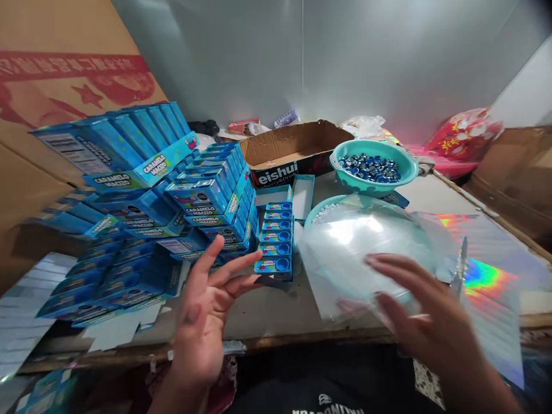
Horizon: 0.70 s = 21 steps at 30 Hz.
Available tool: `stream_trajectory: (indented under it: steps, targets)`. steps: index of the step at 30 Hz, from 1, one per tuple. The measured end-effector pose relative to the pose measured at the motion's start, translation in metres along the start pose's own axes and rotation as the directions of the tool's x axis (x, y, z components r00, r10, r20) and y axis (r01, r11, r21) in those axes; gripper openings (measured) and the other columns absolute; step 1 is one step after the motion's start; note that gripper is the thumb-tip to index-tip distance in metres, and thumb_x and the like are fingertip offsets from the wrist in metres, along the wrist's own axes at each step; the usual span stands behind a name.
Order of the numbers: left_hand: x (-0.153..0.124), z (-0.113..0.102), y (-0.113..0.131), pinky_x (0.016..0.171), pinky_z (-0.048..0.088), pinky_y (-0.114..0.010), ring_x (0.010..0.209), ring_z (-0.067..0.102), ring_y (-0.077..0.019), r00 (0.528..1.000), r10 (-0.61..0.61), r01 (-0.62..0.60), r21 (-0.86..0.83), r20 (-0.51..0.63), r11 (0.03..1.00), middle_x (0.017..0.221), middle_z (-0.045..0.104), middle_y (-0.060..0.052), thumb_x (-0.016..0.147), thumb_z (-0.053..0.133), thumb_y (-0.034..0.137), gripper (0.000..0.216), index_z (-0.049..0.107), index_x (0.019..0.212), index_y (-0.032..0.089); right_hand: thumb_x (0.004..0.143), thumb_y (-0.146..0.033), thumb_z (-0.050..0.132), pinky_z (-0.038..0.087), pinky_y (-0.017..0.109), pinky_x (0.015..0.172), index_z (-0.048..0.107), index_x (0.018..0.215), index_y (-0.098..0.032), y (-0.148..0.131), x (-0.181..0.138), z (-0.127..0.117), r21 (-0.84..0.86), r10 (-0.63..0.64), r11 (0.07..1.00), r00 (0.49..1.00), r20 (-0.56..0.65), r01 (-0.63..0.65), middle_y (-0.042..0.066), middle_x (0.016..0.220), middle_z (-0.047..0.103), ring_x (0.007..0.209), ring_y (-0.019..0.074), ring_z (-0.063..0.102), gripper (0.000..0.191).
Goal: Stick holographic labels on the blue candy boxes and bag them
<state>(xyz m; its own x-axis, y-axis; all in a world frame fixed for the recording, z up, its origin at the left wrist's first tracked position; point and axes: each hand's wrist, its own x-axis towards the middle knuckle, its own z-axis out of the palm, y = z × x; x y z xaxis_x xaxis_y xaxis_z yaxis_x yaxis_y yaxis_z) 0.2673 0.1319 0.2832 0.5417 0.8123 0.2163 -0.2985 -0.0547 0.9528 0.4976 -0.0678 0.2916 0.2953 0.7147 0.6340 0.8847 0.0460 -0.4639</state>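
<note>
Hands: two. Teal bowls: two. Small blue packs, front row: six. Red bag: one. Stacked blue boxes: many (overlapping, uncountable).

The right hand is blurring, and the bottom edge is cutting off its forearm. A clear plastic sheet is veiling most of the nearer basin and its contents. The small blue pieces in the farther bowl are appearing too tiny to identify. The left edge is cropping the big carton, and the shirt lettering is running off below
</note>
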Motion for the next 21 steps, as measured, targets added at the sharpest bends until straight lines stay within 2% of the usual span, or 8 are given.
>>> stream_trajectory:
  steps: [1,3,5,7,11,14,18,21]
  targets:
    - [-0.002,0.003,-0.002,0.088,0.059,-0.043,0.104,0.072,-0.0293,0.998,0.010,-0.012,0.029,0.061,0.999,0.122,0.073,-0.013,0.086,0.050,0.072,0.079,0.039,0.150,0.027,0.097,-0.026,0.059,0.054,0.040,0.094,0.058,0.131,-0.023,-0.012,0.006,0.013,0.040,-0.083,0.996,0.991,0.108,0.079,0.010,0.123,0.067,0.113,0.0236,0.063,0.035]
    - [-0.006,0.008,-0.006,0.091,0.057,-0.043,0.106,0.071,-0.0279,0.983,0.037,-0.049,0.063,0.182,0.997,0.133,0.067,-0.012,0.082,0.040,0.083,0.089,0.031,0.154,0.033,0.096,-0.029,0.061,0.053,0.042,0.094,0.051,0.138,-0.019,-0.031,0.021,0.036,0.098,-0.141,0.988,0.952,0.270,0.119,0.012,0.127,0.065,0.113,0.0240,0.062,0.044]
    - [-0.010,0.014,-0.010,0.094,0.055,-0.043,0.107,0.070,-0.0270,0.959,0.066,-0.084,0.054,0.274,0.995,0.142,0.061,-0.011,0.077,0.040,0.087,0.094,0.027,0.156,0.037,0.094,-0.032,0.064,0.053,0.043,0.092,0.051,0.138,-0.018,-0.041,0.037,0.051,0.119,-0.134,0.988,0.909,0.396,0.094,0.012,0.127,0.064,0.110,0.0253,0.062,0.048]
    - [-0.013,0.021,-0.013,0.094,0.054,-0.044,0.105,0.070,-0.0273,0.944,0.092,-0.108,0.035,0.317,0.994,0.145,0.058,-0.010,0.073,0.049,0.086,0.098,0.024,0.156,0.040,0.093,-0.031,0.066,0.052,0.043,0.088,0.058,0.130,-0.019,-0.045,0.049,0.060,0.122,-0.099,0.991,0.881,0.462,0.047,0.010,0.119,0.066,0.105,0.0252,0.063,0.039]
    - [-0.018,0.028,-0.021,0.093,0.053,-0.049,0.103,0.071,-0.0299,0.959,0.057,-0.070,0.037,0.278,0.997,0.143,0.060,-0.011,0.070,0.052,0.087,0.097,0.029,0.153,0.042,0.095,-0.019,0.061,0.049,0.035,0.078,0.070,0.097,-0.019,-0.041,0.058,0.067,0.174,-0.059,0.984,0.871,0.488,-0.031,0.004,0.094,0.068,0.089,0.0201,0.063,0.009]
    - [-0.018,0.026,-0.024,0.093,0.053,-0.051,0.100,0.072,-0.0318,0.980,-0.001,-0.003,0.018,0.199,1.000,0.141,0.060,-0.013,0.070,0.049,0.089,0.096,0.036,0.151,0.038,0.093,-0.011,0.060,0.046,0.031,0.072,0.070,0.081,-0.019,-0.038,0.058,0.071,0.205,-0.024,0.975,0.867,0.498,-0.090,0.002,0.082,0.066,0.080,0.0169,0.061,0.017]
    - [-0.010,0.016,-0.023,0.097,0.052,-0.052,0.106,0.069,-0.0316,0.968,-0.129,0.118,0.061,0.216,0.991,0.148,0.053,-0.014,0.076,0.058,0.078,0.090,0.033,0.151,0.035,0.090,-0.006,0.059,0.046,0.026,0.067,0.070,0.086,-0.019,-0.038,0.056,0.076,0.261,0.098,0.936,0.887,0.450,-0.236,0.000,0.084,0.066,0.076,0.0136,0.061,0.017]
    - [0.005,0.009,-0.031,0.112,0.040,-0.052,0.130,0.055,-0.0309,0.992,-0.041,-0.001,0.324,0.123,0.946,0.150,0.049,-0.013,0.086,0.067,0.053,0.074,0.035,0.148,0.031,0.092,-0.012,0.059,0.046,0.024,0.062,0.070,0.102,-0.020,-0.038,0.054,0.076,0.314,0.180,0.903,0.923,0.341,-0.292,0.001,0.087,0.065,0.078,0.0137,0.062,0.016]
